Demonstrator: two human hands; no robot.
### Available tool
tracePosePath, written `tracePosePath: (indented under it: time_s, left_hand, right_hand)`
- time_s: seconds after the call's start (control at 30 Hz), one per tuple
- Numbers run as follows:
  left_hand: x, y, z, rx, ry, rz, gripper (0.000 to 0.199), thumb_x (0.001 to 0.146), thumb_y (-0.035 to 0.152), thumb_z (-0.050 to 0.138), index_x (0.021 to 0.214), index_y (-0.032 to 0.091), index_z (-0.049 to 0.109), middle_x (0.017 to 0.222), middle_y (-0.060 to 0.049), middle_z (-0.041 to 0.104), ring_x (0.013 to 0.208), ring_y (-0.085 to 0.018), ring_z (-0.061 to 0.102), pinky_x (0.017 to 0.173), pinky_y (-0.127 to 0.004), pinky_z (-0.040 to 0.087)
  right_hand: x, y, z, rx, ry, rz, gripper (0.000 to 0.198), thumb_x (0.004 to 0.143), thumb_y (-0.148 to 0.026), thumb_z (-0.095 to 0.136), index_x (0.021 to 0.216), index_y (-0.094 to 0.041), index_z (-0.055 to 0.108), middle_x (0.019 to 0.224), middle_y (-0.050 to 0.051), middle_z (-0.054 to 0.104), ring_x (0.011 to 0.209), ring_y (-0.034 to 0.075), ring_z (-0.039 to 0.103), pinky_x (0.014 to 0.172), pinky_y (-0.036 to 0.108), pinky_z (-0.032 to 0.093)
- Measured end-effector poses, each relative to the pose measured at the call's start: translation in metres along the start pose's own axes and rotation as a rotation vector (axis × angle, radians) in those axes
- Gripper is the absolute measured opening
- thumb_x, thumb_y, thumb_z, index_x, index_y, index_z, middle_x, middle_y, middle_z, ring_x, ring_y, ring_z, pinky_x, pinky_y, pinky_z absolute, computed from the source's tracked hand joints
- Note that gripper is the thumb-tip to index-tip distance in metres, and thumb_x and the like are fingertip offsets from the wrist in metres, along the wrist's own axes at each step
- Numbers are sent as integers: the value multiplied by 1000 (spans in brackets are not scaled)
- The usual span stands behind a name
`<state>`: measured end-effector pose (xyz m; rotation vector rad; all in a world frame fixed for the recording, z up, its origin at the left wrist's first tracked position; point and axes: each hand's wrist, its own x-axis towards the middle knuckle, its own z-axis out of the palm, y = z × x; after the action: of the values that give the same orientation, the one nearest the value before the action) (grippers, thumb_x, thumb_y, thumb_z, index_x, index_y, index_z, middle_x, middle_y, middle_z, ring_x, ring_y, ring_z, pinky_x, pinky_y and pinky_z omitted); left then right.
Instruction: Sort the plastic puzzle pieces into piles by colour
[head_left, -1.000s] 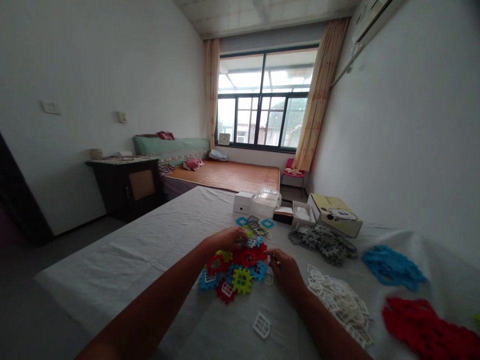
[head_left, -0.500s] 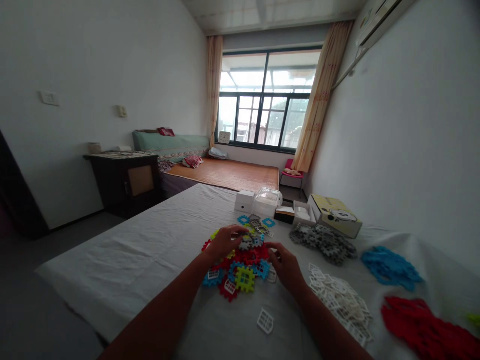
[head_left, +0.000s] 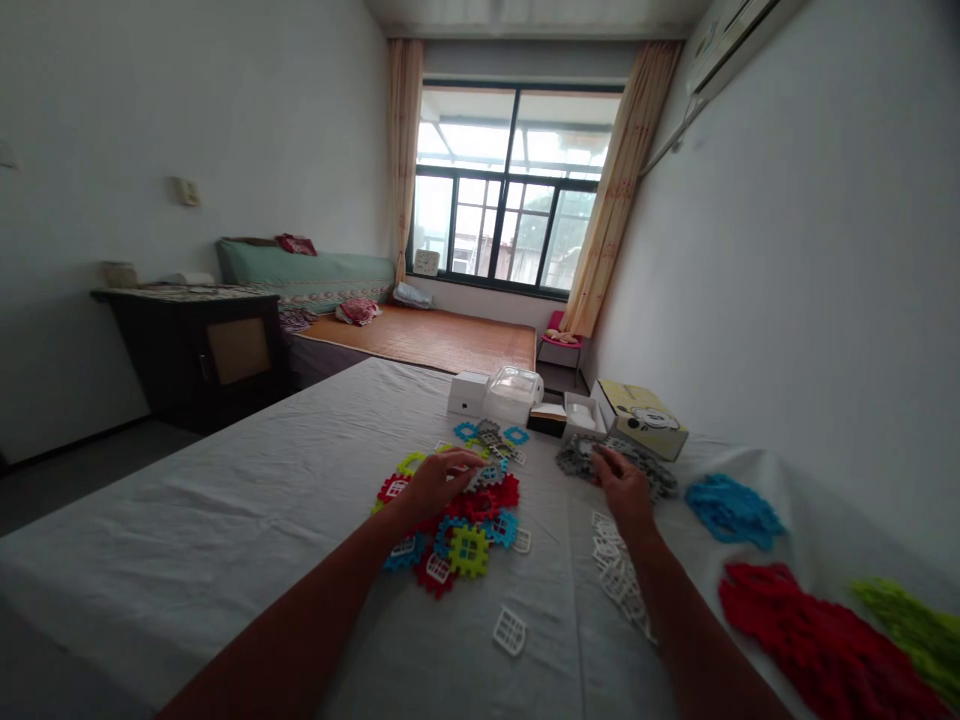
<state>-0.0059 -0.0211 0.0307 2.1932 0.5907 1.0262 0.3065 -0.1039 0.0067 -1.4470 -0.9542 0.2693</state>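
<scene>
A flat cluster of joined plastic building tiles (head_left: 457, 520), red, blue, yellow-green and grey, lies on the white-covered table (head_left: 285, 500). My left hand (head_left: 439, 480) rests on top of the cluster, fingers curled over a grey tile. My right hand (head_left: 621, 485) reaches out to the right onto the pile of grey tiles (head_left: 581, 455), fingers bent down on it; whether it grips a tile is hidden. A pile of white window inserts (head_left: 616, 565) lies under my right forearm.
Piles of blue tiles (head_left: 731, 508), red tiles (head_left: 814, 640) and green tiles (head_left: 911, 630) lie at the right. One loose white insert (head_left: 510, 632) sits near the front. Boxes (head_left: 641, 418) and a clear container (head_left: 514, 392) stand at the table's far edge.
My right hand has left the coloured cluster and moved right and away to the grey pile. My left hand stays on the cluster. The view has shifted right.
</scene>
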Motion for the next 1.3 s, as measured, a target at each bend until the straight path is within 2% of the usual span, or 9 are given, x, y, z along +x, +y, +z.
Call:
tracePosePath:
  time_s: [0.1, 0.23, 0.37, 0.5, 0.57, 0.73, 0.9, 1.13, 1.3]
  left_hand:
    - [1, -6, -1, 39, 26, 17, 22, 83, 23, 52, 96, 20, 70, 101, -5, 68, 97, -18, 61, 83, -29, 50]
    - [1, -14, 0, 97, 21, 31, 23, 82, 20, 51, 97, 21, 69, 101, -4, 68, 96, -17, 61, 86, -29, 48]
    - [1, -20, -4, 181, 29, 17, 25, 82, 17, 49, 97, 21, 69, 100, -4, 68, 96, -17, 61, 88, -29, 46]
    - [0, -21, -7, 303, 14, -7, 26, 82, 18, 48, 99, 23, 68, 101, -3, 67, 97, -17, 60, 90, -29, 44]
    - [-2, -20, -4, 355, -41, 2, 25, 83, 23, 50, 102, 24, 67, 105, -2, 66, 101, -17, 58, 93, -30, 43]
    - [-7, -21, 5, 472, -129, -32, 41, 79, 40, 59, 117, 24, 59, 120, -5, 60, 113, -22, 51, 98, -35, 39]
    - [-8, -19, 3, 499, -145, -32, 45, 76, 36, 63, 119, 24, 57, 124, -6, 57, 116, -23, 49, 101, -37, 38]
    - [-4, 12, 9, 347, -77, 168, 62, 69, 24, 69, 128, 25, 49, 135, -8, 44, 125, -23, 39, 105, -37, 35]
    - [-6, 21, 19, 303, -124, 259, 59, 74, 20, 64, 130, 28, 46, 138, -7, 41, 127, -23, 38, 105, -37, 35]
  right_hand:
    - [19, 24, -27, 71, 190, 147, 52, 58, -46, 72, 96, -13, 60, 72, 2, 62, 58, 14, 59, 51, 27, 55]
    - [27, 38, -31, 250, 270, 229, 45, 50, -39, 75, 82, -15, 55, 68, -3, 57, 54, 11, 58, 51, 26, 56]
    - [31, 32, -23, 388, 299, 198, 45, 50, -32, 72, 88, -16, 54, 84, 0, 58, 64, 12, 62, 64, 28, 57]
    - [23, 20, -18, 225, 402, 107, 47, 60, -27, 62, 105, -16, 52, 95, 5, 60, 69, 15, 64, 66, 30, 57]
    - [12, 11, -9, 102, 303, 65, 44, 66, -28, 56, 109, -16, 53, 87, 6, 62, 69, 17, 65, 63, 30, 57]
    - [-30, -16, 31, -139, -155, -114, 39, 76, -33, 48, 109, -15, 57, 77, 6, 65, 67, 19, 65, 59, 31, 55]
    - [-57, -33, 58, -231, -314, -259, 32, 81, -33, 44, 104, -18, 60, 88, 7, 65, 68, 16, 65, 61, 29, 53]
    - [-75, -51, 71, 14, -529, -126, 38, 82, -43, 49, 111, -20, 55, 98, 8, 67, 64, 15, 64, 51, 26, 51]
    - [-77, -57, 72, 121, -621, -56, 37, 78, -44, 55, 104, -17, 58, 77, 4, 68, 64, 15, 61, 50, 24, 48]
